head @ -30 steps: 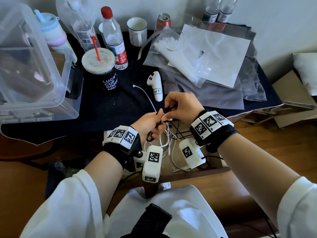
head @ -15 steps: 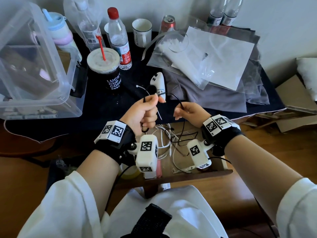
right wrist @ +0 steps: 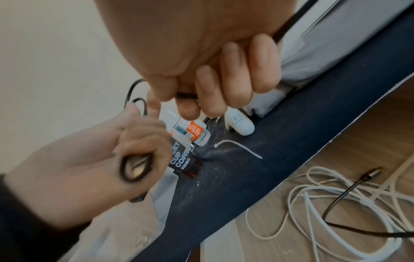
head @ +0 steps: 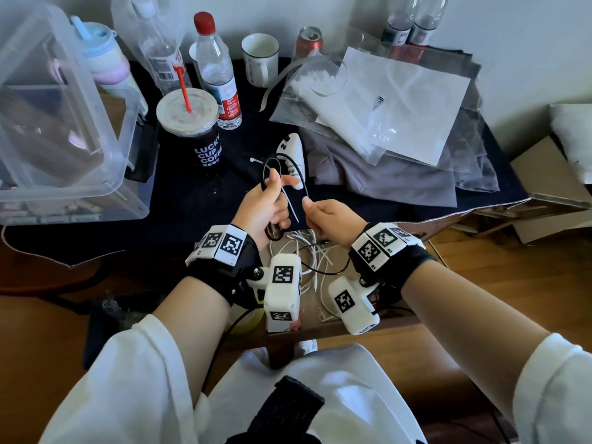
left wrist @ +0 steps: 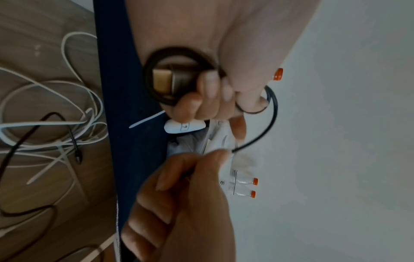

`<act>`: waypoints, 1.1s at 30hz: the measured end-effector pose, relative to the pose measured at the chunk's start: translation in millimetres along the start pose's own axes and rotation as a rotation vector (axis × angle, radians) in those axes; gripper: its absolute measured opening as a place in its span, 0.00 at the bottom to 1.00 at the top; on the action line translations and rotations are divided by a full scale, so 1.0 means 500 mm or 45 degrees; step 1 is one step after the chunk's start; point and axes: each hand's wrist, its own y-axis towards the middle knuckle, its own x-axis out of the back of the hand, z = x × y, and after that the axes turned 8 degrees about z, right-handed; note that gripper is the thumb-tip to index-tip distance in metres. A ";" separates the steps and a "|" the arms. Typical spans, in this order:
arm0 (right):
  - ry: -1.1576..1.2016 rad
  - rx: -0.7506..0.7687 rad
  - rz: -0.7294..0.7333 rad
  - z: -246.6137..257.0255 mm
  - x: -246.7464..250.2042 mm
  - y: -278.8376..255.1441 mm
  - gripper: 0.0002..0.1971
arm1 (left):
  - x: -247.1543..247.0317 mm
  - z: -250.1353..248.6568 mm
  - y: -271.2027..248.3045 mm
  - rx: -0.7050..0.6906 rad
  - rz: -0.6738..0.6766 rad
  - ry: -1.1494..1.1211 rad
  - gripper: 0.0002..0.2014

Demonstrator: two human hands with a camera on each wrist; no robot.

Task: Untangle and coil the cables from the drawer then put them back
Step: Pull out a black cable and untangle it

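My left hand (head: 278,184) is raised over the table's front edge and grips a small coil of thin black cable (head: 290,161). In the left wrist view the coil (left wrist: 156,60) rings a gold USB plug (left wrist: 165,79) held in my curled left fingers (left wrist: 210,88). From the coil a black strand (left wrist: 271,113) arcs over to my right hand (head: 309,205), which pinches it just to the right. The right wrist view shows that pinch (right wrist: 188,96) and the coil (right wrist: 134,166) in my left palm. A tangle of white cables (head: 307,261) with another black lead lies in the open wooden drawer (left wrist: 44,35) below.
A white zip tie (right wrist: 237,147) and a white controller (head: 293,149) lie on the dark tablecloth behind my hands. A coffee cup (head: 192,129), bottles (head: 217,75) and a mug (head: 259,59) stand further back. There is a clear plastic bin (head: 64,123) on the left and plastic bags (head: 384,107) on the right.
Both hands have risen from the drawer to above the table edge. My left hand lifted the coil, and my right hand slid along the black strand, forming a fresh loop.
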 end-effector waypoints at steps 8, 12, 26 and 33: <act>0.024 -0.039 0.110 0.026 -0.009 -0.009 0.29 | -0.011 0.006 0.010 -0.116 0.017 0.072 0.18; 0.053 -0.059 0.125 0.028 -0.005 -0.007 0.29 | -0.008 0.006 0.010 -0.077 0.017 0.033 0.17; -0.150 -0.042 0.441 -0.006 -0.014 -0.033 0.31 | -0.002 -0.029 0.008 -0.132 -0.184 -0.378 0.18; -0.029 -0.026 0.324 -0.042 0.031 -0.032 0.13 | 0.031 -0.029 -0.004 -0.003 -0.105 -0.294 0.18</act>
